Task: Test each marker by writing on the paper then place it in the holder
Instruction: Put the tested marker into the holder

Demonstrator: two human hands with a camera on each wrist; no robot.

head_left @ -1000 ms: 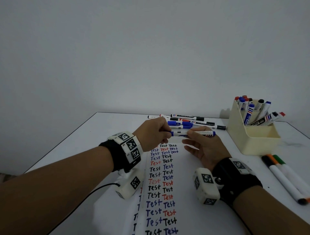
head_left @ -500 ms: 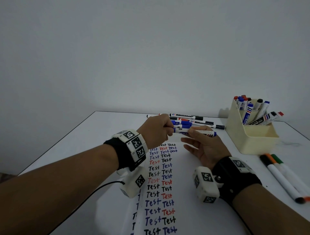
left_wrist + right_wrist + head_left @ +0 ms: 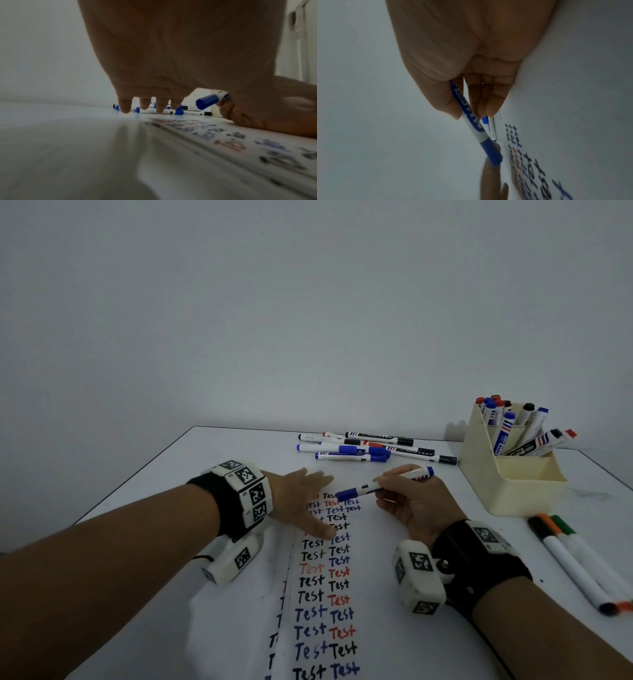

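Here the white bench carries everything, and along its middle lies the long paper, filled down its length with columns of "Test" in black, blue and red. At the far right stands the cream holder, its back compartment crowded with markers while the lower front compartment looks bare. Four loose pens lie beside it on the near right, and a cluster of untested markers lies at the far end of the sheet.

The left hand is spread flat, fingers straight, resting at the paper's top left edge. The right hand pinches the blue marker between thumb and fingertips around mid-barrel, above the top of the sheet; the blue cap points left and appears to be on.

Judging from this, the marker is either about to be uncapped or on its way to the holder; which one cannot be told. The risks: the light pinch could let the barrel roll out during the carry; the crowded back compartment could deflect the marker onto the bench; and if the left hand lifts, the sheet may skid under the next stroke
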